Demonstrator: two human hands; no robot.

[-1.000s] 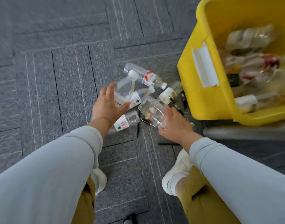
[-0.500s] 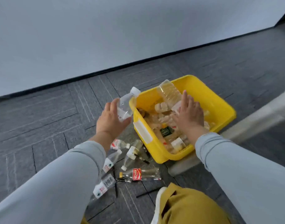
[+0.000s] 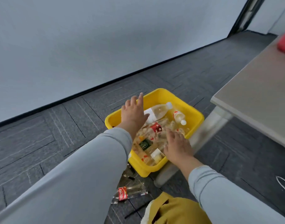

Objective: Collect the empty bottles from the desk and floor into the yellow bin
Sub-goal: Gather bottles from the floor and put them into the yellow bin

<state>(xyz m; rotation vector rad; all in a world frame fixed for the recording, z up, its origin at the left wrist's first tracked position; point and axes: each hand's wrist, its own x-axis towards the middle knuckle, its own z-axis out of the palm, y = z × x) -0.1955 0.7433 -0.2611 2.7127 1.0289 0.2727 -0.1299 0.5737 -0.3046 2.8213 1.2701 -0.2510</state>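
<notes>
Your yellow bin (image 3: pixel 193 118) sits on the carpet, heaped with clear empty bottles (image 3: pixel 153 139) lying on their sides. One red-labelled bottle (image 3: pixel 127 192) lies flat on the floor just beside its near corner.

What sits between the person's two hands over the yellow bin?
In the head view, bottles piled in the yellow plastic bin lie between left hand and right hand, including a red-labelled bottle.
</notes>
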